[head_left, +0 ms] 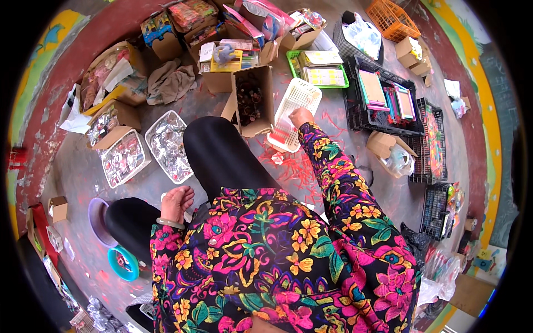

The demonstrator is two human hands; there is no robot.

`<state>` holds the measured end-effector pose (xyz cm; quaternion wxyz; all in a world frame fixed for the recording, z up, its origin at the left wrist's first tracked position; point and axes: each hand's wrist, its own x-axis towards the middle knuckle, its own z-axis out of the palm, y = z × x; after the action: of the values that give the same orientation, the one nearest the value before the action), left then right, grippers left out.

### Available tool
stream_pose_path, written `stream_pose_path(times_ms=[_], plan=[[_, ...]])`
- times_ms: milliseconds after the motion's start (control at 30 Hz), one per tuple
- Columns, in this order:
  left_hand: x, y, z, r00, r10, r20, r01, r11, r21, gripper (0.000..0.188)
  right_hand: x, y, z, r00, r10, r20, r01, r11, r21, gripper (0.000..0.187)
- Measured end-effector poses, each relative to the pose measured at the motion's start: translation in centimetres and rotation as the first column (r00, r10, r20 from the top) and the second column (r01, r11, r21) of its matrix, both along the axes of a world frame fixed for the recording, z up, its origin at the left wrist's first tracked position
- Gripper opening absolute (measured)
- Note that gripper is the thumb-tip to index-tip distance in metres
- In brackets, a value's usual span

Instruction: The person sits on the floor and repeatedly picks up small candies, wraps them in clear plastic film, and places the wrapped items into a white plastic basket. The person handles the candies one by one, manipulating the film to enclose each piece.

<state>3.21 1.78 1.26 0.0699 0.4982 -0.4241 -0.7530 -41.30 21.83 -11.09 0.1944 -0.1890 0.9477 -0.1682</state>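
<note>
My right hand (301, 116) reaches over the right side of a white plastic basket (306, 91), its fingers curled closed. What it grips, if anything, is hidden. A little reddish material (286, 136) lies in the basket's near end. My left hand (176, 204), a pale bangle (170, 223) at its wrist, is held beside my knee with the fingers bent inward. Whether something small is in it I cannot make out. Left of the white basket stands an open cardboard box (259, 105) with dark small pieces inside.
Two white trays (168, 145) of shiny wrapped pieces stand left of my knee. Red strips (294, 172) litter the floor. A green basket (319, 83), black crates (383, 125) and an orange crate (393, 19) stand farther off. A turquoise basin (123, 264) sits at lower left.
</note>
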Motion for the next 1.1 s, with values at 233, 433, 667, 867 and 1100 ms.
stream_pose_path(times_ms=[233,433,667,867,1100], plan=[[-0.1,0.0,0.1,1.0,0.003,-0.015,-0.003,1.0,-0.004,0.022,0.0,0.5,-1.7,0.993,0.102,-0.061,-0.1,0.995,0.027,0.022],[0.0,0.0,0.1,1.0,0.004,-0.01,-0.004,1.0,-0.001,0.021,0.0,0.6,-1.6,0.996,-0.03,-0.081,0.026,0.998,-0.051,0.017],[-0.2,0.2,0.2,1.0,0.013,-0.004,-0.013,1.0,0.002,0.02,0.6,0.4,1.0,0.998,0.03,-0.049,-0.026,0.996,0.083,0.023],[-0.7,0.1,0.3,1.0,-0.001,0.001,0.001,1.0,0.004,0.019,-0.5,1.7,-1.9,0.995,-0.001,-0.099,-0.003,0.999,-0.046,0.026],[-0.3,0.2,0.5,1.0,0.014,0.005,-0.014,1.0,0.01,0.02,0.3,1.1,1.3,0.999,-0.046,0.014,0.046,0.999,-0.007,0.022]])
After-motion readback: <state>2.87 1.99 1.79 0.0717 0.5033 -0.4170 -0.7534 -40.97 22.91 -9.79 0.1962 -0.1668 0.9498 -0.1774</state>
